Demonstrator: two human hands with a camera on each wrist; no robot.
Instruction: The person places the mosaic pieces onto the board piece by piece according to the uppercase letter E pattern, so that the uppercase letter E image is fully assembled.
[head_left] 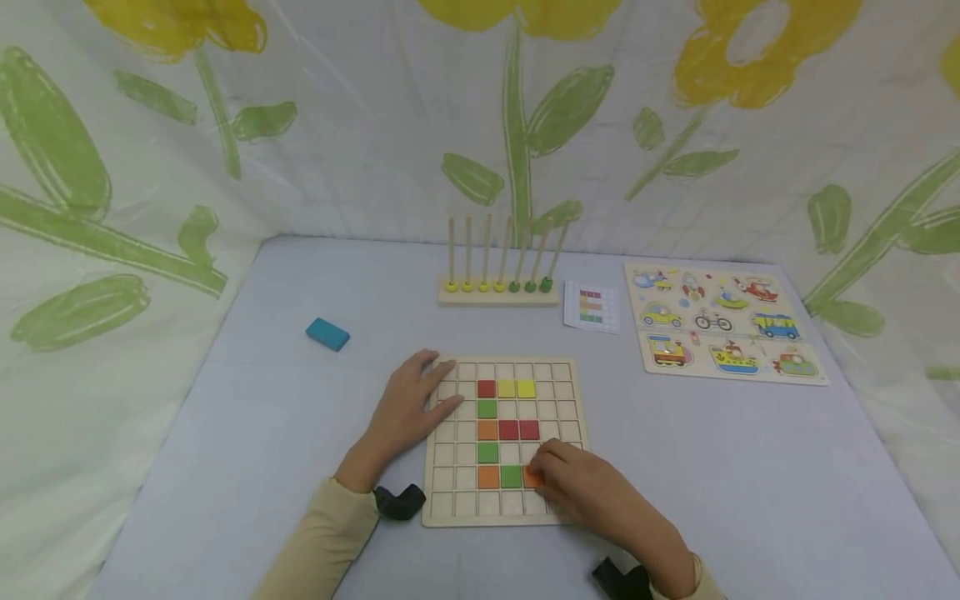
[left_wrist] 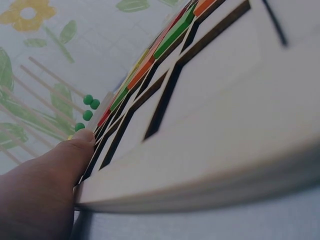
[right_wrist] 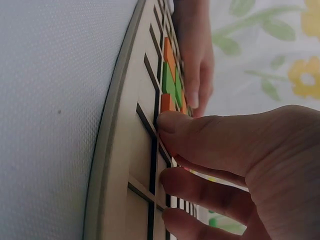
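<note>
A wooden grid board [head_left: 467, 504] lies flat on the table. Red, yellow, green and orange square tiles fill several of its cells. My right hand [head_left: 588, 492] is over the lower right of the board. In the right wrist view its thumb and index finger pinch an orange tile [right_wrist: 168, 102], beside a green tile [head_left: 511, 477] in the same row; fingers partly cover the orange one. My left hand [head_left: 408, 400] rests at the board's upper left edge, fingers spread over the rim. In the left wrist view, the thumb [left_wrist: 82, 142] lies along the board's side.
Behind the board stands a peg rack [head_left: 498, 297] with yellow and green beads. A pattern card [head_left: 609, 312] lies right of it, then a vehicle puzzle board [head_left: 727, 325]. A blue block [head_left: 327, 333] sits at left. Flowered cloth [head_left: 360, 125] hangs behind the table.
</note>
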